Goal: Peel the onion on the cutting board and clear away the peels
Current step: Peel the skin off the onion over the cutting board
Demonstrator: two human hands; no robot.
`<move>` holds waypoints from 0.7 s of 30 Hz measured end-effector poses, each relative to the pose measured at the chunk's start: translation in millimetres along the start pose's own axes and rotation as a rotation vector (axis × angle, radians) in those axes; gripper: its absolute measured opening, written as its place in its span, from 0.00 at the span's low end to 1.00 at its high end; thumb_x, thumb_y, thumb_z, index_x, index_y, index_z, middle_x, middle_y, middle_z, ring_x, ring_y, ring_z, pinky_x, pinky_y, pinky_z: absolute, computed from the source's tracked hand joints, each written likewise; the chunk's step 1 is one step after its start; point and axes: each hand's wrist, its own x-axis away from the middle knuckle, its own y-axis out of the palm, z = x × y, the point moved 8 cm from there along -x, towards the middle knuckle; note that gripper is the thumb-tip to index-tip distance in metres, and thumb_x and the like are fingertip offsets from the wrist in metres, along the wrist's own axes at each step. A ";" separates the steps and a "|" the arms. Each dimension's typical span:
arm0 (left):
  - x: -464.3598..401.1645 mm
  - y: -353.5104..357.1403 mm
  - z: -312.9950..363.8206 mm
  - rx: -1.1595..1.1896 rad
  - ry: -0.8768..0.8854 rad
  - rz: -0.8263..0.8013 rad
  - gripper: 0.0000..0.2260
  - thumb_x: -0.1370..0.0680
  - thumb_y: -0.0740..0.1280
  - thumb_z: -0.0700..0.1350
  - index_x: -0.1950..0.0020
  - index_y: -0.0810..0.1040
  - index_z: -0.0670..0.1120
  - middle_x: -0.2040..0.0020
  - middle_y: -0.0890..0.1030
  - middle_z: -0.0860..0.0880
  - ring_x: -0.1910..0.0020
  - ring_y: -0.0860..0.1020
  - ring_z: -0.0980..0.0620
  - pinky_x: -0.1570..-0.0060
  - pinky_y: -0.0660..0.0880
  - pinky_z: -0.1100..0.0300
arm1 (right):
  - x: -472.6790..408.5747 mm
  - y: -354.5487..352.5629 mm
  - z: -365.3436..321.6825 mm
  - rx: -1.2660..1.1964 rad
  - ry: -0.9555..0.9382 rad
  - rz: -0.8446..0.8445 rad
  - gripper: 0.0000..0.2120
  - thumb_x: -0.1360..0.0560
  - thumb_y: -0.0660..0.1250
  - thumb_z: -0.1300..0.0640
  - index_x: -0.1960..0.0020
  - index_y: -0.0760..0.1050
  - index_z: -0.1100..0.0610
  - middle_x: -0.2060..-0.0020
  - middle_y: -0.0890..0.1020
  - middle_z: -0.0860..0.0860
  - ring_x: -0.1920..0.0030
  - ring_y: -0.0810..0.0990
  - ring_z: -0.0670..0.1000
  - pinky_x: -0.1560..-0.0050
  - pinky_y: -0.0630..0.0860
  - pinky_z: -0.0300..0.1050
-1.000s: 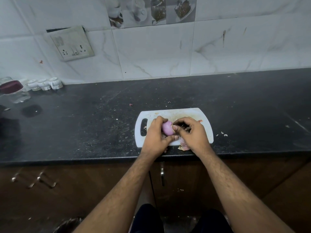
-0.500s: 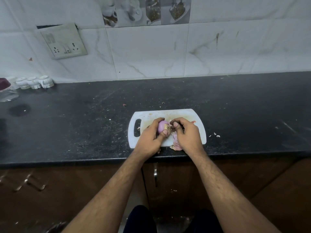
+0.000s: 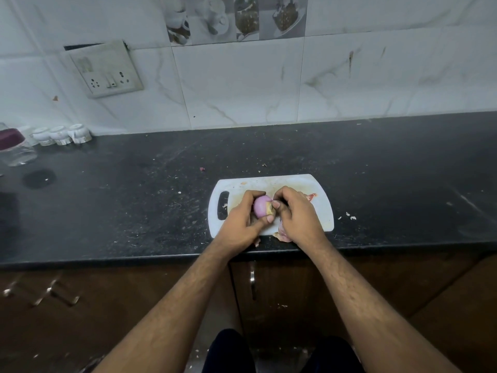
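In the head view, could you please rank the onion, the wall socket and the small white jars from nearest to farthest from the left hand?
1. onion: held in the left hand, over the cutting board.
2. small white jars: far left, against the wall.
3. wall socket: up on the tiles, left.

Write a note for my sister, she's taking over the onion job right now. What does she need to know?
Left hand: grips the onion just above the cutting board.
Right hand: fingertips pinch at the onion's brownish end, where skin is left.
Peels: a small pile at the board's near edge, partly under the right hand; a reddish scrap on the board's far right; pale bits on the counter to the right.
Done: most of the onion shows smooth purple.
Left: pull off the last skin at the end, then gather and clear the peels.
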 end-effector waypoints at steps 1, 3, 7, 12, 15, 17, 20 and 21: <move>0.2 -0.2 0.4 0.004 0.002 -0.002 0.20 0.20 0.73 0.46 0.32 0.69 0.52 0.44 0.81 0.55 0.59 0.80 0.62 0.60 0.77 0.64 | -0.3 1.6 -1.0 0.042 -0.007 -0.013 0.09 0.18 0.62 0.56 0.54 0.70 0.44 0.56 0.76 0.45 0.57 0.77 0.46 0.65 0.77 0.46; 0.5 -0.3 2.0 -0.013 0.020 0.004 0.21 0.21 0.74 0.45 0.32 0.69 0.51 0.42 0.81 0.54 0.52 0.81 0.61 0.51 0.79 0.64 | -0.4 5.0 -0.5 0.070 0.007 -0.048 0.08 0.17 0.59 0.55 0.52 0.69 0.43 0.55 0.73 0.44 0.62 0.77 0.49 0.68 0.79 0.51; 2.0 4.0 4.1 -0.075 0.050 0.003 0.21 0.20 0.72 0.45 0.31 0.66 0.50 0.45 0.80 0.50 0.64 0.80 0.59 0.64 0.79 0.61 | -0.7 7.6 -2.7 0.148 -0.042 -0.080 0.07 0.18 0.58 0.58 0.50 0.68 0.46 0.57 0.72 0.44 0.55 0.73 0.48 0.62 0.74 0.48; 2.3 6.0 9.3 -0.183 0.116 0.031 0.21 0.20 0.71 0.43 0.31 0.66 0.44 0.42 0.79 0.47 0.45 0.80 0.51 0.43 0.77 0.57 | -2.1 11.2 0.4 0.147 -0.054 -0.119 0.07 0.18 0.58 0.59 0.51 0.67 0.47 0.55 0.75 0.48 0.53 0.70 0.47 0.64 0.67 0.35; 2.1 9.7 10.3 -0.210 0.117 0.034 0.23 0.19 0.70 0.43 0.28 0.65 0.42 0.38 0.78 0.47 0.41 0.78 0.51 0.38 0.74 0.57 | -3.1 11.4 3.1 0.103 -0.036 -0.130 0.09 0.18 0.58 0.60 0.51 0.68 0.47 0.54 0.75 0.49 0.55 0.72 0.46 0.65 0.72 0.34; 1.5 10.3 10.6 -0.222 0.117 0.026 0.23 0.19 0.69 0.43 0.26 0.65 0.42 0.36 0.77 0.47 0.38 0.77 0.51 0.36 0.74 0.56 | -3.8 11.1 5.6 0.048 -0.023 -0.132 0.09 0.17 0.58 0.59 0.51 0.69 0.46 0.53 0.76 0.50 0.55 0.74 0.45 0.63 0.72 0.37; -0.4 8.5 10.9 -0.207 0.108 0.001 0.21 0.18 0.68 0.44 0.28 0.65 0.44 0.38 0.78 0.49 0.40 0.79 0.51 0.37 0.75 0.55 | -5.6 11.6 11.2 -0.023 0.016 -0.145 0.07 0.16 0.58 0.56 0.49 0.72 0.46 0.53 0.79 0.50 0.52 0.76 0.49 0.53 0.74 0.48; -0.5 8.1 10.5 -0.207 0.104 -0.003 0.20 0.18 0.68 0.44 0.29 0.65 0.44 0.39 0.79 0.49 0.42 0.79 0.51 0.39 0.76 0.54 | -6.5 12.6 13.3 -0.038 0.046 -0.152 0.07 0.15 0.58 0.54 0.49 0.72 0.46 0.52 0.80 0.50 0.52 0.78 0.50 0.51 0.75 0.50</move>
